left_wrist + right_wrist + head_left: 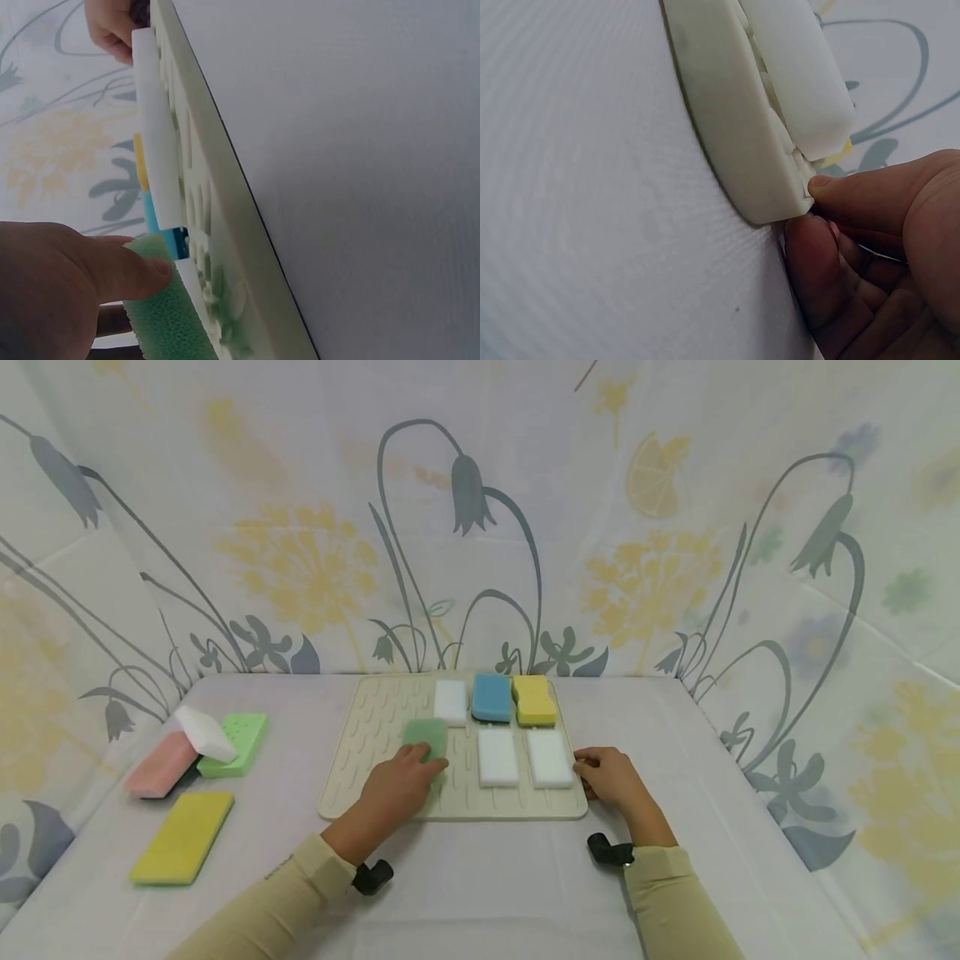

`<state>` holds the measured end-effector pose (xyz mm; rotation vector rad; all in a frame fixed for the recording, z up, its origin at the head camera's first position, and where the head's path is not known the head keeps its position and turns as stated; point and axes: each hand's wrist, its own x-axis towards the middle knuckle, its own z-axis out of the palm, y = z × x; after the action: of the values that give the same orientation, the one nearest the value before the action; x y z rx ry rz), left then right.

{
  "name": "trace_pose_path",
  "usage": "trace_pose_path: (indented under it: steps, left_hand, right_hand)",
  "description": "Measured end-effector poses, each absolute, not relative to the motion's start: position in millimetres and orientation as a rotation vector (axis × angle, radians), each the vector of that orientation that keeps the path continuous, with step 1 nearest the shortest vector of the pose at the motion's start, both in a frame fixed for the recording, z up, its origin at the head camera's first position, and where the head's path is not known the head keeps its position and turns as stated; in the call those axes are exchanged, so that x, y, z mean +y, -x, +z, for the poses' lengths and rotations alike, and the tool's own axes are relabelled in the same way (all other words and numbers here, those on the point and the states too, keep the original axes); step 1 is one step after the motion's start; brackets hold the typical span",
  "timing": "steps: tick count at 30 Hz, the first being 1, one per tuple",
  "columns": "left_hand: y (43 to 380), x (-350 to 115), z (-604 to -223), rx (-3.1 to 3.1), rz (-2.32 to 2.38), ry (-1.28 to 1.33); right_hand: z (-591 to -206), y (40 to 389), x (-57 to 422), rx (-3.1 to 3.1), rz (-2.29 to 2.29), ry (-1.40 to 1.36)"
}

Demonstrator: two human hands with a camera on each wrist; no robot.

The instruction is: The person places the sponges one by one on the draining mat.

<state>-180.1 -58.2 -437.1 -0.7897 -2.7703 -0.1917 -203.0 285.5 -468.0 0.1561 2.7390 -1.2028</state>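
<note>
My left hand grips a green sponge over the left half of a cream ridged mat. In the left wrist view the thumb lies along the porous green sponge, close above the mat. At the mat's right edge, my right hand pinches the rim between thumb and fingers, as the right wrist view shows on the mat. Beside that hand lies a white sponge, with another white sponge to its left. Behind them sit a white sponge, a blue sponge and a yellow sponge.
Off the mat, on the left of the white-covered table, a white block leans across a pink sponge and a light green sponge. A flat yellow sponge lies nearer. A flower-patterned cloth hangs behind.
</note>
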Motion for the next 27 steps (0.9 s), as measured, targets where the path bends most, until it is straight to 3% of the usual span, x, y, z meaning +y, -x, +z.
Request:
trace_pose_path:
  steps: [27]
  left_hand:
    - [173, -28, -442, -2.663, -0.052, 0.875]
  right_hand:
    - [-471, 205, 287, 2.744, -1.202, -0.163]
